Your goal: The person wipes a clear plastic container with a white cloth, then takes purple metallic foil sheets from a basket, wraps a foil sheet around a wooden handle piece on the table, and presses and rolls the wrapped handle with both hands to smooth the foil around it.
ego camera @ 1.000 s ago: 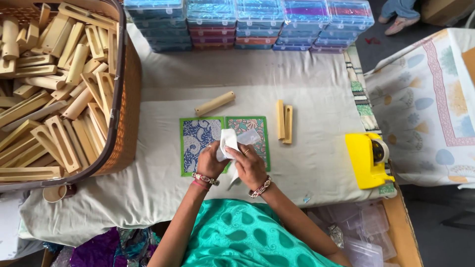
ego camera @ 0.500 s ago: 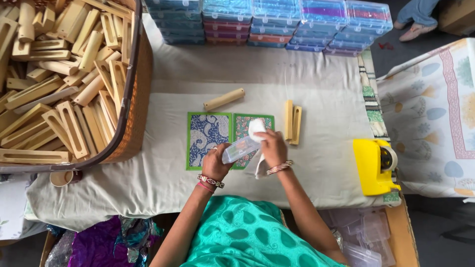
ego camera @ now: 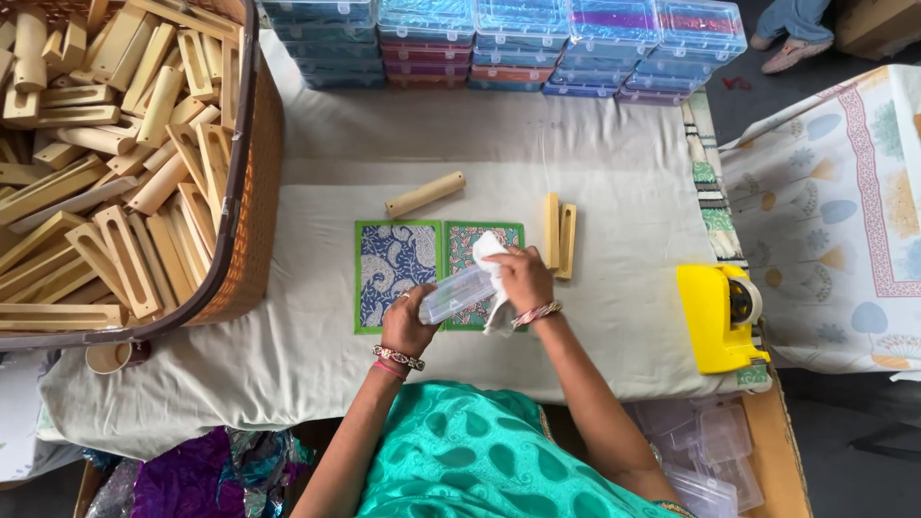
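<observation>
Left hand [ego camera: 411,321] is closed round one end of a clear plastic box [ego camera: 459,293], held tilted just above the table, approx mid-frame. Right hand [ego camera: 523,278] is closed on a white cloth [ego camera: 491,251] pressed against the box's other end; cloth also hangs down below the wrist. Both wrists w/ bangles.

Under the hands, two patterned mats w/ green borders lie side by side, touching: blue paisley mat [ego camera: 395,273] at 9 o'clock of the box, green-and-red mat [ego camera: 465,247] partly covered by hands and cloth.

At 12 o'clock of the mats, a round wooden stick [ego camera: 425,194] lies slanted. At 3 o'clock of the right hand, two flat wooden pieces [ego camera: 559,235] stand parallel, just beside each other.

Far edge of table: row of stacked clear boxes [ego camera: 499,43], lids blue, contents blue, red, purple. At 9–10 o'clock, a big brown basket [ego camera: 251,206] full of wooden pieces. At 3 o'clock, near table edge, a yellow tape dispenser [ego camera: 715,317]. White tablecloth [ego camera: 614,144] covers the top. At 5 o'clock, empty clear boxes [ego camera: 705,460] lie below table edge.
</observation>
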